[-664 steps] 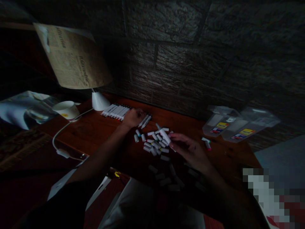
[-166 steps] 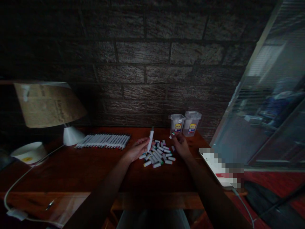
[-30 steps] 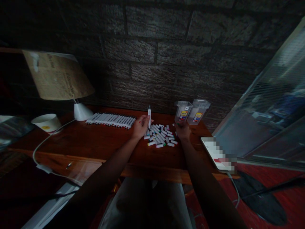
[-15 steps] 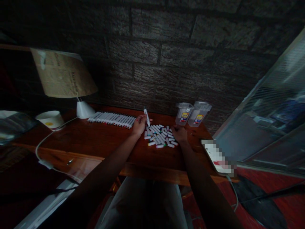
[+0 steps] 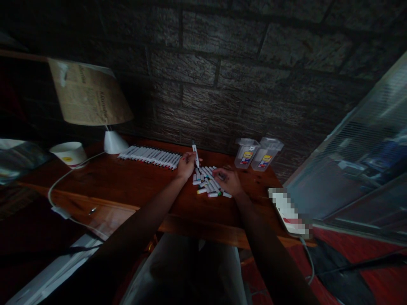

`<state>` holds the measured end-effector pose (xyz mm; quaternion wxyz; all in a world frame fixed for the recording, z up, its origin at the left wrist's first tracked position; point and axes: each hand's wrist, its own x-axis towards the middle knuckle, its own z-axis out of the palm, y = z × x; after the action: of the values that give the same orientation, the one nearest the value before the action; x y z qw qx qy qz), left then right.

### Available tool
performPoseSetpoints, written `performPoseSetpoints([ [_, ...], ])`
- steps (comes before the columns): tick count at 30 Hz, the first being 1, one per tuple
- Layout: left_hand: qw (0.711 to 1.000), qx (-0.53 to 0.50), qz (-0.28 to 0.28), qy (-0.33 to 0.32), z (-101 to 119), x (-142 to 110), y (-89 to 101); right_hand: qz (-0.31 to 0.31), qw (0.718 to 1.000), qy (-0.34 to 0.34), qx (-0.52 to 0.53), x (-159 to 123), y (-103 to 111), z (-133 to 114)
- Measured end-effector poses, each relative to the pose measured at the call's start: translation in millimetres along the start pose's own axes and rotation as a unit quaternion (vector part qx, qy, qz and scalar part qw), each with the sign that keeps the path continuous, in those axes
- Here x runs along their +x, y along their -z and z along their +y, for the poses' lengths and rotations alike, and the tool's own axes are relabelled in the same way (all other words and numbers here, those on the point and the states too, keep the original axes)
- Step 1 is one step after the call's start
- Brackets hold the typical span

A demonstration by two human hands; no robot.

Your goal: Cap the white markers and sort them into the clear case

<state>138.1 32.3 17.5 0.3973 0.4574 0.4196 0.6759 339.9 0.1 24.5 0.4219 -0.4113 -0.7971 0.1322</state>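
While the left hand (image 5: 186, 166) pinches a white marker (image 5: 195, 154) nearly upright, a dark end uppermost, the right hand (image 5: 229, 181) curls over the right side of a heap of caps (image 5: 208, 184); cannot tell whether its grip holds one. Marker stands just above the heap's far left edge, near the right end of the row of markers (image 5: 149, 156) on the worktop (image 5: 152, 190). Pair of clear boxes (image 5: 246, 153) at far right.

Risks, as judged: loose, roundish caps could scatter toward the near edge if the right fingers rake too hard. Dim light could get end colours confused. Left wrist straying left could knock the row askew.

Against half a second earlier: right hand is farther left, off the heap's right edge and over its middle, hiding caps visible then. Left hand's pinch looks unchanged.
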Motion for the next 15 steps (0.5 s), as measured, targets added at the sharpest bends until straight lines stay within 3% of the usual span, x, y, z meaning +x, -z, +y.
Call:
performPoseSetpoints([
  [3,1.0,0.014,0.009,-0.015,-1,1,0.7,-0.077,0.989,0.123,-0.02,-1,-9,-15],
  [5,1.0,0.017,0.015,-0.019,-2,1,1.2,-0.108,0.98,0.163,-0.023,-1,-14,-20],
  [15,1.0,0.015,0.02,-0.01,0,0,0.4,-0.163,0.976,0.141,0.016,-3,-17,-15],
])
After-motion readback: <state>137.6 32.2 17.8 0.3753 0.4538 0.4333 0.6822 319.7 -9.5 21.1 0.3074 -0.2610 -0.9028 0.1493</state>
